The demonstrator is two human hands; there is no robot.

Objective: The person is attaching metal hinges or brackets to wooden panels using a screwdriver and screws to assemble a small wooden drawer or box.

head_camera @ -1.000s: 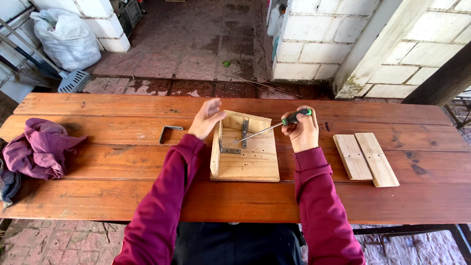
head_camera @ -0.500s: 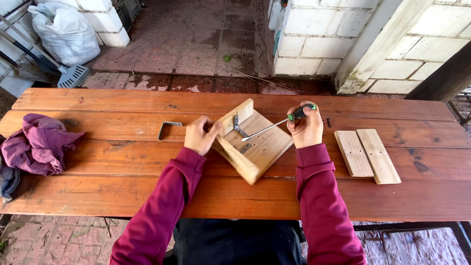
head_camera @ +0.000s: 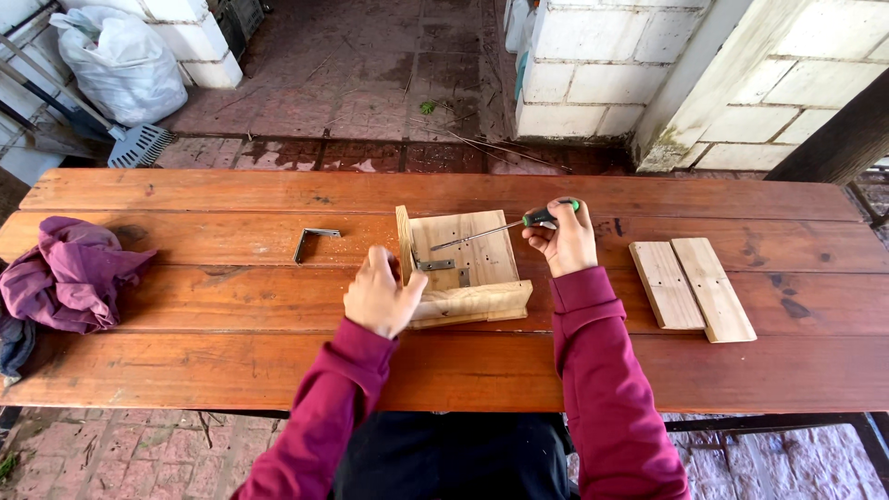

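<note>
A small pale wooden box frame (head_camera: 468,264) lies on the reddish plank table (head_camera: 231,315), with one upright board at its left, one along its near side, and a metal corner bracket (head_camera: 435,264) inside. My left hand (head_camera: 381,294) grips the frame's near left corner. My right hand (head_camera: 561,237) holds a screwdriver (head_camera: 505,227) with a green and black handle, its shaft pointing left over the frame's flat board.
A loose metal angle bracket (head_camera: 313,241) lies left of the frame. Two pale wooden slats (head_camera: 693,287) rest at the right. A purple cloth (head_camera: 69,273) sits at the table's left end. Beyond the table are white block walls, a white sack (head_camera: 120,60) and brick paving.
The wooden frame has been turned on the table, so an upright board now faces me. My left hand moved from its far side to its near left corner. The screwdriver stayed in my right hand.
</note>
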